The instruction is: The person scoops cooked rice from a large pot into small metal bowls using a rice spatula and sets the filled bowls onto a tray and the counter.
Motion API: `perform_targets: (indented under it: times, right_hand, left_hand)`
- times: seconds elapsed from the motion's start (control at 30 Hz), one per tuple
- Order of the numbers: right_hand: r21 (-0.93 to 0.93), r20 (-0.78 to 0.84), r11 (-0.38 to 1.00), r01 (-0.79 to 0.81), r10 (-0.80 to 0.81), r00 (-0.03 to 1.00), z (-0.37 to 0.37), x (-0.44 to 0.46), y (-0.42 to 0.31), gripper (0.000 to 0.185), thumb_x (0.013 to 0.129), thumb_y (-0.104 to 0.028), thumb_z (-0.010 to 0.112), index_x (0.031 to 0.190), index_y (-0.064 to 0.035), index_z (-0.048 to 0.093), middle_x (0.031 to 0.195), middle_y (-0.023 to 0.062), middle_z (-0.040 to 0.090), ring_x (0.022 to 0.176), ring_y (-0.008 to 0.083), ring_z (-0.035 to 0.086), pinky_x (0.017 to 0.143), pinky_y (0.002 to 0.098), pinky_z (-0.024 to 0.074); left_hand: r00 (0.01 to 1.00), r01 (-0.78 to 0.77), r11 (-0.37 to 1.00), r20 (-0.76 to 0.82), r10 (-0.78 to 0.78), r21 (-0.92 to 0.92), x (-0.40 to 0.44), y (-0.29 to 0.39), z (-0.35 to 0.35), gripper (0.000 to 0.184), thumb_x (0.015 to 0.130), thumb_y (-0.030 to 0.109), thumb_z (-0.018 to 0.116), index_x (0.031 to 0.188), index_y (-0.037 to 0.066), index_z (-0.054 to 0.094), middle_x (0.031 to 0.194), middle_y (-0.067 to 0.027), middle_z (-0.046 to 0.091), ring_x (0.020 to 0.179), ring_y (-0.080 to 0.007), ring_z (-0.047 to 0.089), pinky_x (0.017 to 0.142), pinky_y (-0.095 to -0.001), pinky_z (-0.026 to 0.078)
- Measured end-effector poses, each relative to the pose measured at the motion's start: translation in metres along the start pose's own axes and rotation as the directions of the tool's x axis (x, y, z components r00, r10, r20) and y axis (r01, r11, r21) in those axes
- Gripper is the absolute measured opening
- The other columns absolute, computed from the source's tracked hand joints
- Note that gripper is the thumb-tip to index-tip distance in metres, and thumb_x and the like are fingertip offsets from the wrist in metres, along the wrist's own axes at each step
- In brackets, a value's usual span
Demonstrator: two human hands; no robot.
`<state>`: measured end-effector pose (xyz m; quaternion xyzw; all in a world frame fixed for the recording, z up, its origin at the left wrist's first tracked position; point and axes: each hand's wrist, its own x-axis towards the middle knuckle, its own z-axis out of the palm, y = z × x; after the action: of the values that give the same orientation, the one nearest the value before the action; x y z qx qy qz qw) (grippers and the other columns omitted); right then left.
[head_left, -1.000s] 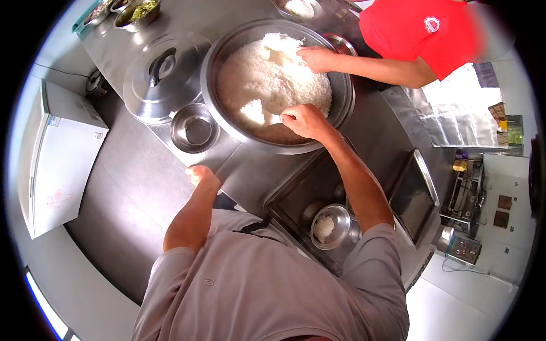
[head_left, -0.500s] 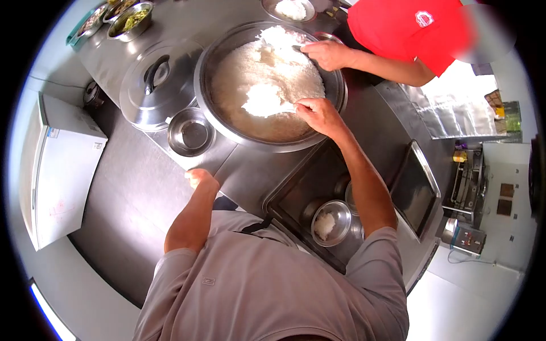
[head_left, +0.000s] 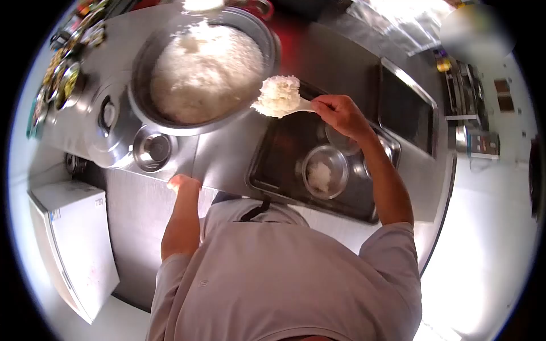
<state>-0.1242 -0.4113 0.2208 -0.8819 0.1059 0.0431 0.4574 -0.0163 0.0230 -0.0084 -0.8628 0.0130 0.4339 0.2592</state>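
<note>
My right hand [head_left: 341, 115] is closed round the handle of a pale scoop [head_left: 305, 105] heaped with white rice [head_left: 280, 96]. The scoop hangs over the back left part of a dark tray [head_left: 273, 165], right of a big round pot [head_left: 136, 94] full of rice. In the tray a metal bowl [head_left: 340, 181] holds a little rice, with another bowl [head_left: 342, 141] behind it. My left hand [head_left: 185, 182] is at the table's front edge with its fingers curled; what it holds, if anything, is hidden.
A small metal bowl [head_left: 152, 149] and a round lid [head_left: 101, 133] lie left of the pot. Bowls of food [head_left: 69, 85] line the far left. A second tray [head_left: 407, 106] lies at the right. A white fridge [head_left: 74, 244] stands at the lower left.
My right hand has lifted the rice-laden scoop out of the pot and carried it right, over the tray. The view has turned, and the co-worker's hand is out of sight.
</note>
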Motion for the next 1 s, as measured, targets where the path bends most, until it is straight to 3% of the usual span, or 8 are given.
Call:
perform_targets:
  times: [0.23,0.4,0.47,0.57,0.6,0.7,0.93,1.0]
  right_hand:
    - [-0.137,-0.19,0.964,-0.228,0.201,0.961,-0.004,-0.161,0.064,0.026,0.098,-0.022,0.062,0.102,-0.0003,0.075,0.071,0.0101,0.067,0.06,0.0109,0.057,0.058,0.0304,0.0466]
    - [-0.172,-0.307,0.905,-0.389,0.327,0.894,0.019,-0.222,0.09,0.021,0.095,-0.019,0.061,0.092,-0.0026,0.074,0.073,0.0167,0.068,0.063,0.0273,0.068,0.058,0.0387,0.0498]
    - [-0.513,-0.389,0.783,-0.352,0.153,0.908,0.033,-0.231,0.103,0.016,0.093,-0.015,0.059,0.097,-0.0053,0.071,0.076,0.0151,0.068,0.069,0.035,0.069,0.058,0.0445,0.052]
    - [-0.628,-0.538,0.57,-0.529,0.173,0.825,0.079,-0.238,0.11,0.017,0.093,-0.014,0.058,0.108,-0.0094,0.065,0.081,0.0129,0.066,0.074,0.0356,0.07,0.059,0.0477,0.0541]
    - [-0.632,-0.491,0.535,-0.56,0.282,0.824,0.093,-0.243,0.109,0.037,0.093,-0.014,0.058,0.13,-0.0133,0.057,0.092,0.0117,0.063,0.081,0.0349,0.068,0.062,0.0494,0.055]
    - [-0.585,-0.494,0.588,-0.559,0.289,0.82,0.139,-0.256,0.116,0.05,0.092,-0.01,0.057,0.142,-0.0135,0.052,0.096,0.0131,0.058,0.086,0.0339,0.065,0.068,0.049,0.0548]
    - [-0.425,-0.538,0.675,-0.603,0.348,0.768,0.153,-0.259,0.11,0.061,0.09,-0.004,0.058,0.149,-0.0141,0.046,0.099,0.0144,0.054,0.091,0.0347,0.062,0.074,0.0481,0.0533]
    - [-0.458,-0.425,0.679,-0.574,0.4,0.812,0.16,-0.259,0.118,0.061,0.091,-0.005,0.057,0.149,-0.0153,0.045,0.101,0.0144,0.055,0.094,0.0346,0.062,0.075,0.0485,0.053]
  left_hand:
    - [0.999,0.035,0.987,-0.038,-0.029,0.158,0.025,0.006,0.02,0.033,0.076,0.034,0.076,0.109,0.028,0.077,0.119,0.0049,0.07,0.113,-0.0093,0.064,0.083,-0.0315,0.05]
    - [0.99,0.071,0.965,0.099,-0.099,0.253,0.067,0.004,0.038,0.027,0.078,0.03,0.073,0.105,0.032,0.077,0.113,0.009,0.07,0.11,-0.007,0.064,0.079,-0.03,0.05]
    - [0.992,0.077,0.962,0.078,-0.101,0.263,0.028,0.013,0.014,0.028,0.079,0.029,0.073,0.107,0.033,0.077,0.115,0.0092,0.071,0.111,-0.0069,0.064,0.08,-0.0305,0.051]
    - [0.993,0.064,0.95,0.077,-0.091,0.305,0.013,0.016,0.011,0.03,0.082,0.029,0.068,0.111,0.03,0.075,0.117,0.0087,0.07,0.113,-0.007,0.064,0.083,-0.0299,0.051]
    - [0.991,0.066,0.949,0.089,-0.098,0.31,0.018,0.015,0.013,0.03,0.083,0.029,0.067,0.112,0.03,0.074,0.118,0.0085,0.07,0.113,-0.007,0.064,0.084,-0.0298,0.051]
    - [0.986,0.066,0.943,0.127,-0.113,0.326,0.033,0.013,0.018,0.032,0.086,0.028,0.062,0.116,0.027,0.073,0.12,0.008,0.069,0.114,-0.0071,0.064,0.088,-0.0293,0.052]
    - [0.969,0.056,0.941,0.208,-0.132,0.334,0.062,0.007,0.034,0.038,0.093,0.027,0.052,0.126,0.021,0.068,0.125,0.0068,0.068,0.118,-0.0073,0.063,0.096,-0.0281,0.052]
    - [0.974,0.04,0.942,0.198,-0.111,0.334,0.062,0.007,0.037,0.039,0.093,0.03,0.05,0.128,0.023,0.068,0.127,0.0066,0.068,0.118,-0.0077,0.062,0.097,-0.0285,0.051]
